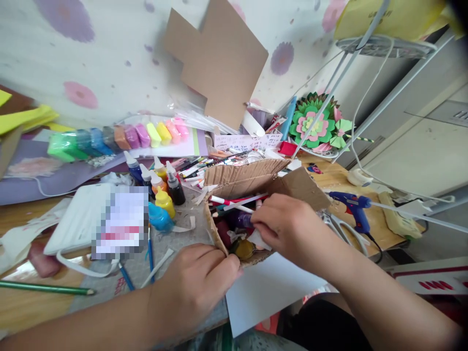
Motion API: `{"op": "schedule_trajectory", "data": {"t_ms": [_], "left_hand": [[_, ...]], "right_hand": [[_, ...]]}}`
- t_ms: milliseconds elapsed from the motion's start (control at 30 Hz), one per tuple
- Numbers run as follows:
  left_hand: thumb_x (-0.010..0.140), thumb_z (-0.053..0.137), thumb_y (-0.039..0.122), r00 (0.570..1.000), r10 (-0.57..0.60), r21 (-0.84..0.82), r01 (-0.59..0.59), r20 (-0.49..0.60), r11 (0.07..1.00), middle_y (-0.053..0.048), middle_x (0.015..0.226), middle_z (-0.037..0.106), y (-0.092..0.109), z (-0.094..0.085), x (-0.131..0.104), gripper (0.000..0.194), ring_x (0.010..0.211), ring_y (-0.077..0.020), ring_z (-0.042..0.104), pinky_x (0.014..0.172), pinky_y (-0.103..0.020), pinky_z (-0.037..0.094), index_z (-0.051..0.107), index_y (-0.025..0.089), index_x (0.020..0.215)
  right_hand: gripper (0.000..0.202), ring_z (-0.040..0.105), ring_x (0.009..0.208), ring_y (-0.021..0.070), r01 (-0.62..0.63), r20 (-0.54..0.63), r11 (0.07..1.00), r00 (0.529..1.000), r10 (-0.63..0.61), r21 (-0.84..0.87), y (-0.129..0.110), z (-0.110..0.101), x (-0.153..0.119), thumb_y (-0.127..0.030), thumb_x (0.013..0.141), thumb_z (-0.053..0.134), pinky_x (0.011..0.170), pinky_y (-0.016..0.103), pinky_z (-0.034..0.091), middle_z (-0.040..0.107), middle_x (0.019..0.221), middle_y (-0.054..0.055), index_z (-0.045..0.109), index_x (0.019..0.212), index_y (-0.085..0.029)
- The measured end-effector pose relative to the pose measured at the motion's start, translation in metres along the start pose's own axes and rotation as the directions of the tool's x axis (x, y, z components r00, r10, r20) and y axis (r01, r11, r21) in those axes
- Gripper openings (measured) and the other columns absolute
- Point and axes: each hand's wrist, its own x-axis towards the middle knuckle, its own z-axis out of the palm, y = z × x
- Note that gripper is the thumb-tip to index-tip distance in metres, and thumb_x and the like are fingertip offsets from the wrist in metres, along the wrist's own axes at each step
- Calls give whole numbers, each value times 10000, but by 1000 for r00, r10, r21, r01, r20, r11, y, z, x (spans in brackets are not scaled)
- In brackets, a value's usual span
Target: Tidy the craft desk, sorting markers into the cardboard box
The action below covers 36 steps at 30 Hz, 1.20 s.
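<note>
Left hand (199, 280) holds box (252, 171) of pens (218, 200), perhaps bottles (241, 219)

Handwriting on white strip (268, 139), print on yellow wrapping (409, 19): neither legible.

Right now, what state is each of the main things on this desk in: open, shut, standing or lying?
Cardboard box: open, flaps spread, cluttered inside
Left hand: closed on the box's edge
Right hand: fingers bent inside the box; grip unclear
Black bottle: upright
Blue glue gun: lying on its side
Green pencil: lying flat
</note>
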Motion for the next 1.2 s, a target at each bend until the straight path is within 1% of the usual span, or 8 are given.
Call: {"op": "schedule_trajectory", "data": {"t_ms": [167,300,467,600,833,967,1100,1200], "left_hand": [[909,500,177,1000,-22,-18,22,-7,1000,-10,613,600,-1,1,1,80,542,-158,558,518,-291,419,566,154,869],[909,466,185,1000,-4,34,4,3,999,2,582,554,-2,5,-2,130,508,-159,515,469,-308,366,545,174,806],[912,459,213,1000,4,65,-4,-13,998,16,562,535,-2,11,-5,153,482,-156,495,441,-323,324,501,185,768],[884,502,209,999,35,82,-31,-36,996,21,569,542,-2,13,-6,102,482,-152,509,428,-312,334,483,188,786],[875,509,182,999,31,107,-32,11,994,16,564,536,-4,10,-8,105,479,-157,518,414,-307,355,483,183,773],[903,462,185,999,36,72,-34,-38,997,9,540,531,-6,8,-8,155,459,-157,504,416,-318,336,502,184,752],[909,478,175,998,32,26,-30,-59,999,0,571,580,-6,5,-6,115,489,-158,537,463,-307,380,544,170,815],[904,519,181,996,11,3,-10,-86,1000,-11,603,617,-5,5,-5,69,521,-160,572,506,-293,410,554,158,849]], "right_hand": [[73,578,649,139,-85,-285,973,948,145,213,-1,-52,11,-211,836,614,559,261,416,642,722,4,678,811,-237],[61,581,615,133,-19,-339,968,935,106,250,-23,-71,49,-242,832,626,531,258,409,616,678,-8,685,828,-228],[131,550,600,115,105,-71,993,992,-100,60,-58,-45,107,-132,786,567,588,253,407,627,672,-6,664,721,-191],[118,595,706,180,163,150,972,979,-138,-171,-71,-13,133,-113,778,570,631,281,402,661,727,66,669,732,-159],[161,638,737,231,218,243,921,960,-141,-324,-71,19,154,-104,787,531,695,345,416,681,750,108,681,796,-161],[234,610,926,218,299,109,929,953,-282,-216,-55,-6,137,-94,840,456,854,377,394,682,908,80,671,880,-176],[252,607,901,153,182,-230,976,961,-151,119,-28,-43,80,-79,850,436,794,289,449,670,944,42,659,911,-181],[205,620,784,129,92,-115,932,992,-54,351,-10,-41,37,-73,821,492,721,251,474,682,829,18,663,849,-181]]}}
